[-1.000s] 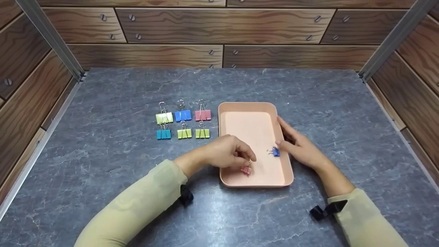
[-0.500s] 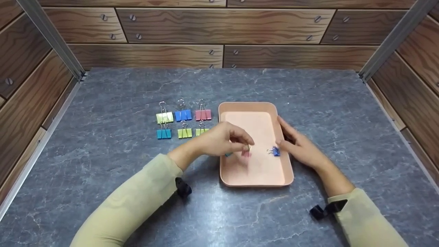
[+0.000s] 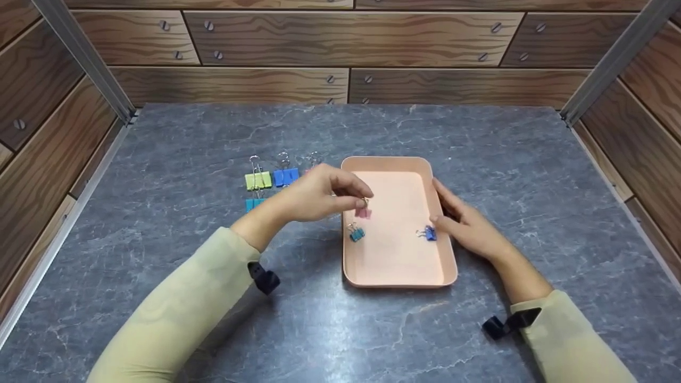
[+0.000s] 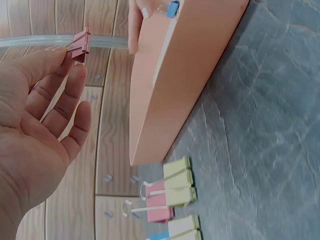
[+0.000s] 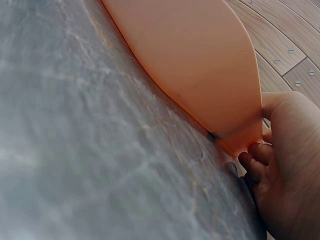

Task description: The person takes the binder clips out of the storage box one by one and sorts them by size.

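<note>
My left hand pinches a small pink binder clip by its wire handle, held over the left side of a peach tray. In the left wrist view the pink binder clip sits between thumb and fingertips, clear of the tray. Inside the tray, a small teal binder clip lies near the left wall and a small blue binder clip near the right wall. My right hand grips the tray's right wall, thumb over the rim and fingers outside.
Larger binder clips stand left of the tray, partly behind my left arm: yellow-green, blue and teal. The left wrist view shows a bigger pink clip beside yellow-green ones. Wood-patterned walls enclose the grey marbled table.
My left hand has lifted the pink clip from the tray's near end and carried it away from me and leftward. The teal clip has come into sight. My right hand stays put.
</note>
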`<state>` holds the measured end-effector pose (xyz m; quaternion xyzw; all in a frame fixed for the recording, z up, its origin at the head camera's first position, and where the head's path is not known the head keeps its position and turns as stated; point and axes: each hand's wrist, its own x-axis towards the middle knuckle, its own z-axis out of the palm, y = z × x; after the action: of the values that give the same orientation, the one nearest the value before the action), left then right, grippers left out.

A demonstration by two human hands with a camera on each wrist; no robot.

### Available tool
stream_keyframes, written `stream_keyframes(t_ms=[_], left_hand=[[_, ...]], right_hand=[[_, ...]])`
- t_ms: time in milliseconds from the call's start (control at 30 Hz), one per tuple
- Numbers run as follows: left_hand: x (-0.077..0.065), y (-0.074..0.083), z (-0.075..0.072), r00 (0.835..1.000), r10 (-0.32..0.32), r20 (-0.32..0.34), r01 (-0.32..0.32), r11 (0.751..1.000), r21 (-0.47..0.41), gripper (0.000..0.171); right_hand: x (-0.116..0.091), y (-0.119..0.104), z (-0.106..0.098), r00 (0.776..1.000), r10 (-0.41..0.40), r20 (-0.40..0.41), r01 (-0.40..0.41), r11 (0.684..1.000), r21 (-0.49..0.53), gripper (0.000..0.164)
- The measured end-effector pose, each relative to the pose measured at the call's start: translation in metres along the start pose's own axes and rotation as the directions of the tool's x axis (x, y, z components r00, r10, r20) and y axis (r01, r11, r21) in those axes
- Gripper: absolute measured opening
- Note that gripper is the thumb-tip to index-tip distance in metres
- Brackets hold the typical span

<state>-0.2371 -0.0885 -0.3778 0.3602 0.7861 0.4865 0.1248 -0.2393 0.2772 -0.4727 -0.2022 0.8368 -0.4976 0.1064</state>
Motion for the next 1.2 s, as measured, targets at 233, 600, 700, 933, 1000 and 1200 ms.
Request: stream_keyframes(t_ms=[233, 600, 700, 933, 1000, 1200], left_hand=[[-0.015, -0.009, -0.013, 0.996, -0.012, -0.087, 0.011, 1.0, -0.02, 0.02], [-0.035, -0.023, -0.02, 0.973, -0.086, -0.216, 0.069, 0.994, -0.085, 0.016], [-0.04, -0.026, -0.02, 0.968, -0.114, -0.224, 0.094, 0.991, -0.099, 0.016], [-0.049, -0.034, -0.018, 0.961, -0.146, -0.236, 0.133, 0.989, -0.069, 0.015], [-0.05, -0.037, -0.016, 0.961, -0.147, -0.234, 0.136, 0.989, -0.065, 0.015], [-0.054, -0.046, -0.01, 0.962, -0.146, -0.232, 0.135, 0.989, -0.065, 0.016]], right_hand=[[0.001, -0.001, -0.001, 1.0, 0.001, 0.003, -0.001, 1.0, -0.009, 0.078], [0.001, 0.0, -0.002, 1.0, -0.014, -0.002, 0.014, 1.0, 0.008, 0.078], [0.001, 0.0, -0.002, 1.0, -0.013, -0.002, 0.013, 1.0, 0.006, 0.078], [0.0, 0.0, -0.001, 1.0, -0.01, -0.007, 0.01, 1.0, -0.002, 0.078], [0.0, 0.0, 0.0, 1.0, -0.011, -0.007, 0.011, 1.0, -0.002, 0.078], [0.0, 0.001, 0.0, 1.0, -0.025, -0.005, 0.025, 1.0, 0.004, 0.079]])
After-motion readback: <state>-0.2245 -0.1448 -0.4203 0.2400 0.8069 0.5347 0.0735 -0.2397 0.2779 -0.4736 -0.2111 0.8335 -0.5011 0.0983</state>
